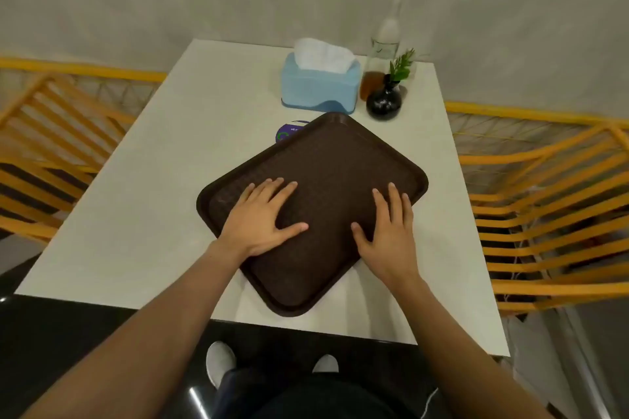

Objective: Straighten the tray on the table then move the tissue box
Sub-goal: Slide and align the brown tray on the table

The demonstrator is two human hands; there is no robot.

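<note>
Dark brown rectangular plastic tray (340, 160) lies flat, turned diagonally, corner forward. Pale blue plastic tissue box (320, 88), white tissue protruding, stands upright just beyond it.

A white table (146, 214) fills the frame's centre. On it lie a skewed brown tray (340, 160) at centre, a purple disc (287, 133) partly under it, and a blue tissue box (320, 88), clear bottle (386, 41) and dark vase (384, 102) at upper right.

Two bare forearms with no sleeves in view, bare left hand (260, 219) and bare right hand (388, 231) without rings or watch, dark trousers at the bottom edge, pair of white rounded-toe shoes (220, 361) on a dark floor
</note>
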